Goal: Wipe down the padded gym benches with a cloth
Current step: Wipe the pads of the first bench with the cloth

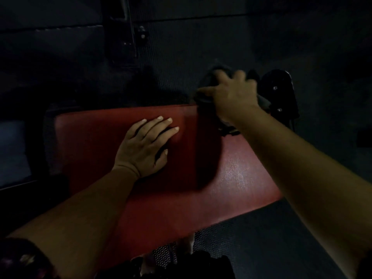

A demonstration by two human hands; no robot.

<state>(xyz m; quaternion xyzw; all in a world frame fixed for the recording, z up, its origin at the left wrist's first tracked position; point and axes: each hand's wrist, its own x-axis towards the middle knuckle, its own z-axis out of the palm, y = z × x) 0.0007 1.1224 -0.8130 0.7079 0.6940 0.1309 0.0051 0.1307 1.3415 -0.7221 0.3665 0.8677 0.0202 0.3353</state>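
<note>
Hands on a red bench (241, 174), head view, in dim light. We see the left hand (144, 147) lying flat on the pad with its fingers straight and spread, apparently as a brace. The right hand (233, 95) is at the far end of the pad, fingers curled around a dark cloth (202, 98). The cloth bunches under the thumb right at the pad's edge. A dark blurred band runs down the pad below that hand; we cannot tell whether it is hanging cloth or shadow.

Risks, as we judge them:
- A black bracket (277, 87) with bolts stands just beside the right hand, and loose cloth could snag on it.
- A stroke carried past the pad's end could drag the cloth onto the floor mat (261, 228) and soil it.
- In this low light, streaks and missed patches would be hard to spot, so parts of the pad may go unwiped.
- The patch under the left palm stays uncleaned unless that hand is shifted.

Containers: we see none here, neither bucket nor spray bottle, so we cannot say whether the cloth is damp.
</note>
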